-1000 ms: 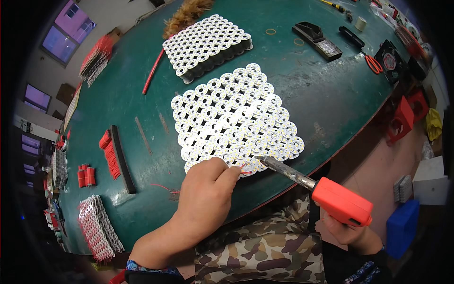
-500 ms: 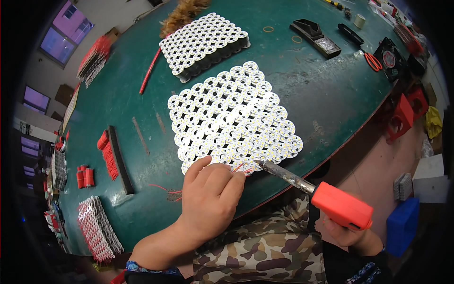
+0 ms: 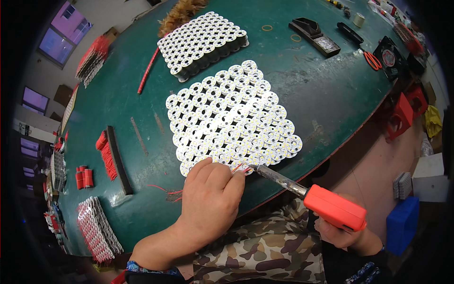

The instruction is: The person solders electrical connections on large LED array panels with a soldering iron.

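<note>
White disc stack (image 3: 201, 40) stands just beyond the disc panel (image 3: 238, 111).

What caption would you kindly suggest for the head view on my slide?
Left hand holding red wires at the near edge of round white boards; right hand holding a red-handled soldering iron.
</note>
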